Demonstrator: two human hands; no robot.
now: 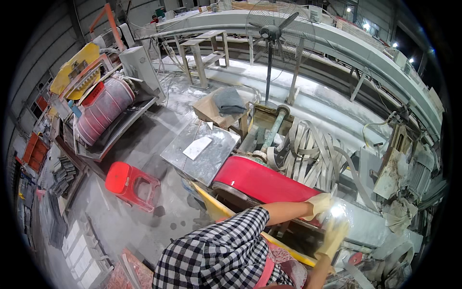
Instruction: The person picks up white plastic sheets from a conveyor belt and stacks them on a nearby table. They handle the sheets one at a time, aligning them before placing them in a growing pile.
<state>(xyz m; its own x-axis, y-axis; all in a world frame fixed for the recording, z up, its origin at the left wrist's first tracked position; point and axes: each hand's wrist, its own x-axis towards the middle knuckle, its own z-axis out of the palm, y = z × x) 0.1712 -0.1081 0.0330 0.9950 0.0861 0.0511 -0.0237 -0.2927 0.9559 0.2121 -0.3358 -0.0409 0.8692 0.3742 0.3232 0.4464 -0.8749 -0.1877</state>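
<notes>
A wide red sanding belt (267,179) runs across a bench machine in front of me. My left hand (319,205), in a pale yellow glove, is closed at the belt's right end, beside a bright glare. On the near side of that glare is my right hand (333,239), gloved alike, its fingers bent toward the same spot. The glare and wet shine hide what lies between the hands. To the left of the belt, a flat white stone tile (197,148) rests on a grey metal-topped table (186,163).
A red plastic stool (126,179) stands on the floor at left. Beyond the belt lie a tangled heap of pale used belts (313,151) and a pedestal fan (270,33). Dark cloth (229,101) sits on a wooden box. Debris (392,260) crowds the near right.
</notes>
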